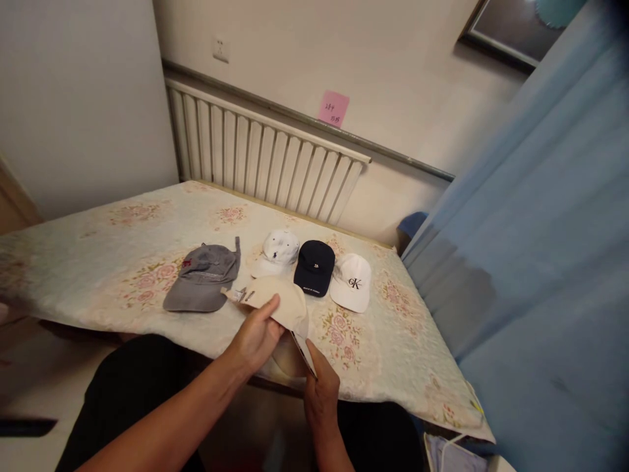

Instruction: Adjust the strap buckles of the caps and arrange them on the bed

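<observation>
A beige baseball cap (275, 292) is held tilted above the near edge of the table. My left hand (258, 334) grips its side, thumb lying on the outer crown and the other fingers underneath, partly hidden. With the fingers of my right hand (320, 380) closed around it, the brim points down toward me. Just beyond stand a white cap (281, 248) with a small dark emblem, a black cap (316, 262) and a white cap with "CK"-like letters (354, 282). To the left lies a grey cap (201, 278), its strap sticking up.
A floral cloth (339, 334) covers the table. Behind it are a white radiator (265, 157) and a wall with a pink note (334, 108). A blue curtain (531, 229) hangs along the right. My dark-clothed knees are below the near edge.
</observation>
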`<action>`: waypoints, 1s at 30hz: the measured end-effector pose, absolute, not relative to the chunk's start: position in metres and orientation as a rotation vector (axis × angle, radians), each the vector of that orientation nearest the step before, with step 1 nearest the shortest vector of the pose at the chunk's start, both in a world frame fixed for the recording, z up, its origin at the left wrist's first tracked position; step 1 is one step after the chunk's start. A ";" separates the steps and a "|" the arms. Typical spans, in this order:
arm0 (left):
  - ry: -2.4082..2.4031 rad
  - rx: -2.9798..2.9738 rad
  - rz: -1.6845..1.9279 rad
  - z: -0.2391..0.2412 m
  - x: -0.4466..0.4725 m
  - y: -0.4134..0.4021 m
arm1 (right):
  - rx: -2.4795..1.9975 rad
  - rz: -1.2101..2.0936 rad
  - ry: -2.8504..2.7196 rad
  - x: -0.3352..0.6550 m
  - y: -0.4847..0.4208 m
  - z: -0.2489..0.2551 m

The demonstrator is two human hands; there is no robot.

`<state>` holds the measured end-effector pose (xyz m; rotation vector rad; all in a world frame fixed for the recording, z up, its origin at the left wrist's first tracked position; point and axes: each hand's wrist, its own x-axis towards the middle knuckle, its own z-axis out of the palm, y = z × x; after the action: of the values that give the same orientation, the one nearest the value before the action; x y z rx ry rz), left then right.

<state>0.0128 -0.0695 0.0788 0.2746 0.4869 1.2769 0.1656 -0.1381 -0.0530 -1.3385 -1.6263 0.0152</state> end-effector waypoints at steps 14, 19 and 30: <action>0.769 0.468 1.115 0.063 0.030 -0.090 | -1.331 -0.089 -1.720 0.157 -0.142 -0.035; 0.772 0.462 1.125 0.064 0.018 -0.080 | -1.276 -0.012 -1.682 0.162 -0.143 -0.039; 0.786 0.325 1.188 0.075 0.004 -0.070 | -1.335 0.116 -1.508 0.159 -0.147 -0.039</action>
<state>0.0038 -0.0701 0.0746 0.3253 0.7862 1.1881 0.1588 -0.1468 -0.0385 -1.3346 -1.5082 0.1161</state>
